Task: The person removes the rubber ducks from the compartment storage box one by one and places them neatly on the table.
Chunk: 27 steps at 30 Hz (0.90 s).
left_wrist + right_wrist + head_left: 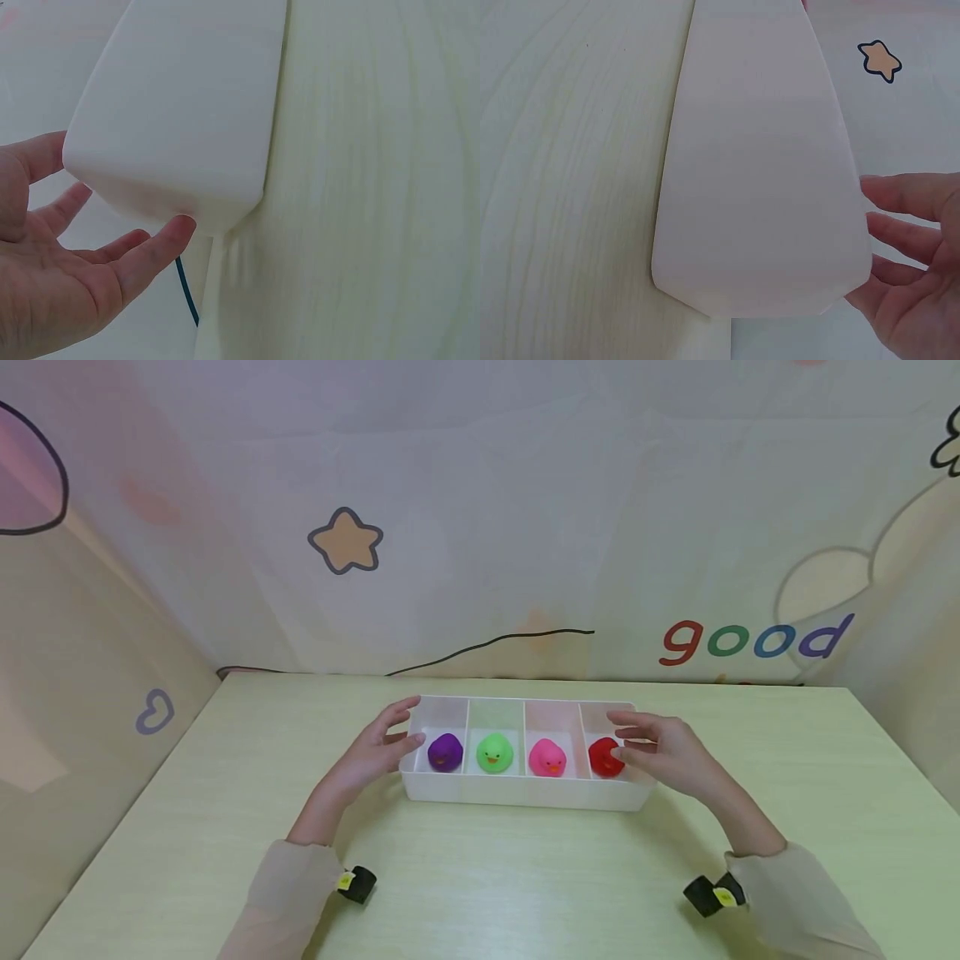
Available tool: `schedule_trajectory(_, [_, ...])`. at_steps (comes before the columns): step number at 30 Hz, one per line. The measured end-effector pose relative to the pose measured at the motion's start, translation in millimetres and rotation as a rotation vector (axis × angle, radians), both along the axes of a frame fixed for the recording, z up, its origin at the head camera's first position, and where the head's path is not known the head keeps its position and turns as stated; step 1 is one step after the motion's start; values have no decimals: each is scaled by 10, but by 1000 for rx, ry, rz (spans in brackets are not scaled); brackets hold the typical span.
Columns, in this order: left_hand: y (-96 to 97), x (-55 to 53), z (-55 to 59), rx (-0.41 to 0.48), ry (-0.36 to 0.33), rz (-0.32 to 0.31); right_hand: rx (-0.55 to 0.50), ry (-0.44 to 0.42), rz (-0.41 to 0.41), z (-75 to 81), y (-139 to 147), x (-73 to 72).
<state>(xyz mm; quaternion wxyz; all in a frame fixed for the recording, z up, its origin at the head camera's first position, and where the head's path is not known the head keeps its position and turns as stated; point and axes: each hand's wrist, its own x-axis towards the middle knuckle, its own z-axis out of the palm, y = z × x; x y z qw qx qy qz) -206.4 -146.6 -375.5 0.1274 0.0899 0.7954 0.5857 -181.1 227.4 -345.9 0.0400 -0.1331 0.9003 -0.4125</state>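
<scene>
A white tray (517, 792) with compartments stands on the table in the head view. From left to right its compartments hold a purple rubber duck (445, 752), a green rubber duck (495, 753), a pink rubber duck (547, 758) and a red rubber duck (604, 760). My left hand (367, 758) is at the tray's left end with fingers spread; its thumb is close to the end wall in the left wrist view, contact unclear. Over the right end is my right hand (671, 756), fingers loosely bent, partly covering the red duck and the rim.
The pale wooden table (495, 885) carries the tray near its back edge. Behind it hangs a printed backdrop (480, 527) with a star and the word "good". Small black cameras (357, 885) sit at both wrists.
</scene>
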Motion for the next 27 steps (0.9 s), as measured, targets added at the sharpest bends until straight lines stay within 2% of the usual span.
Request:
schedule_trajectory(8, [-16, -12, -27, -28, -9, -2, 114, 15, 10, -19, -88, -54])
schedule_trajectory(11, [-23, -16, -34, -46, -16, 15, 159, 16, 8, -16, -129, -68])
schedule_trajectory(20, [-3, -30, -41, -34, -21, 18, 389, -19, -25, 62, -292, -102])
schedule_trajectory(27, [9, -37, -52, -46, -27, 26, 512, 43, -14, 40, -365, -113])
